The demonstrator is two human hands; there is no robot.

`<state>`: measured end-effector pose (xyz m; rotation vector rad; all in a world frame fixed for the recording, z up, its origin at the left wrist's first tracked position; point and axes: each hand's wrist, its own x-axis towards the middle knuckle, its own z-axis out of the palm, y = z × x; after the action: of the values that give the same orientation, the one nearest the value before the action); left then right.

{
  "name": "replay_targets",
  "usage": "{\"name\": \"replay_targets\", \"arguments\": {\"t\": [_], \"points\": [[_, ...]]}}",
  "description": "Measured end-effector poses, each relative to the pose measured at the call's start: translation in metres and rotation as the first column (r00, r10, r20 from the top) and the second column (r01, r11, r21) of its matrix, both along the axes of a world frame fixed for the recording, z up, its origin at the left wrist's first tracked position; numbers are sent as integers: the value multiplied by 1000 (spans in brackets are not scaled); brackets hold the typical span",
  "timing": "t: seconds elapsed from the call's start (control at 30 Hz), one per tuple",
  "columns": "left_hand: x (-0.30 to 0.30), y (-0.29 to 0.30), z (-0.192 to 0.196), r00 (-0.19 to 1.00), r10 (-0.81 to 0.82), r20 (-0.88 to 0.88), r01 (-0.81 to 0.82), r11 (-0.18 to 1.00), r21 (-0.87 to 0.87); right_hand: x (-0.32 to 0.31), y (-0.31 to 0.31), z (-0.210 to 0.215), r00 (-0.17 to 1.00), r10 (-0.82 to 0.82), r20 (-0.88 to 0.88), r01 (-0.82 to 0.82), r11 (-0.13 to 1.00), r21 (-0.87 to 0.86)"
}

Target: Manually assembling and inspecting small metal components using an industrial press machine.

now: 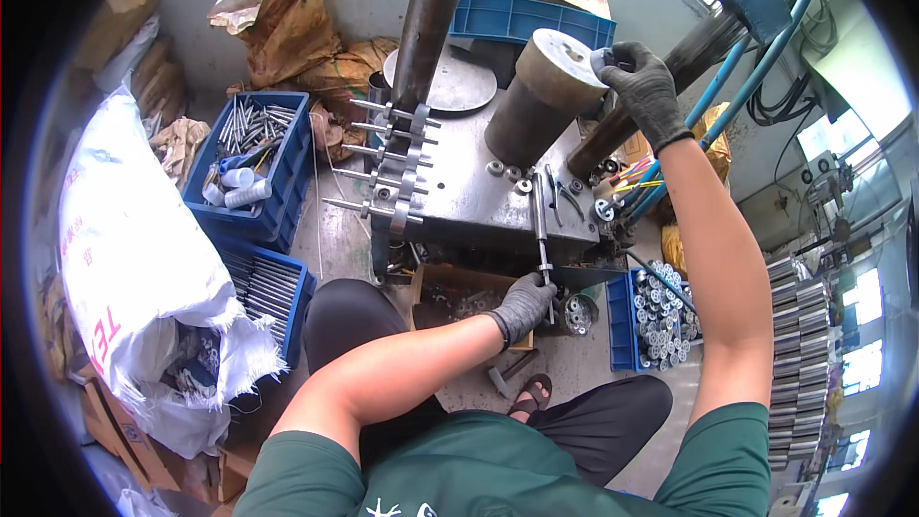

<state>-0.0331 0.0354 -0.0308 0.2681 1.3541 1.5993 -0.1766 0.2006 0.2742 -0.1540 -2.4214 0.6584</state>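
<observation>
My left hand (525, 308), in a grey glove, is closed around the lower end of a slim metal shaft (542, 251), held beyond the front edge of the steel press table (459, 193). My right hand (647, 96), also gloved, is raised beside the top of a large upright steel cylinder (522, 101). Its fingers pinch a small grey round piece (601, 61), partly hidden by the glove. Pliers (567, 193) and several small metal rings (513, 173) lie near the cylinder's foot. Left of them, several pointed shafts with round metal discs (400, 165) are lined up along the table.
Thick steel posts (428, 29) rise from the table. Blue crates (287, 187) with metal pins stand left, near a white woven sack (134, 258). At right is a blue crate (622, 325) of round metal parts. A hammer (507, 378) lies on the floor beside my sandal.
</observation>
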Motion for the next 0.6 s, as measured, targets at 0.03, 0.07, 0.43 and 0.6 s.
{"name": "replay_targets", "arguments": {"t": [0.03, 0.07, 0.43, 0.6], "points": [[0, 1, -1, 1000, 12, -27, -11, 1000, 10, -8, 2, 3, 999, -9, 32, 6, 996, 90], [0, 1, -2, 998, 24, -54, -22, 1000, 20, -16, 3, 4, 998, -21, 64, 10, 984, 179], [-16, -3, 26, 976, 117, 183, -145, 979, 145, -55, 3, 5, 970, -129, 206, 56, 943, 329], [-28, -9, 31, 984, 94, 150, -110, 989, 100, -8, -4, 1, 992, -78, 97, 43, 944, 326]]}}
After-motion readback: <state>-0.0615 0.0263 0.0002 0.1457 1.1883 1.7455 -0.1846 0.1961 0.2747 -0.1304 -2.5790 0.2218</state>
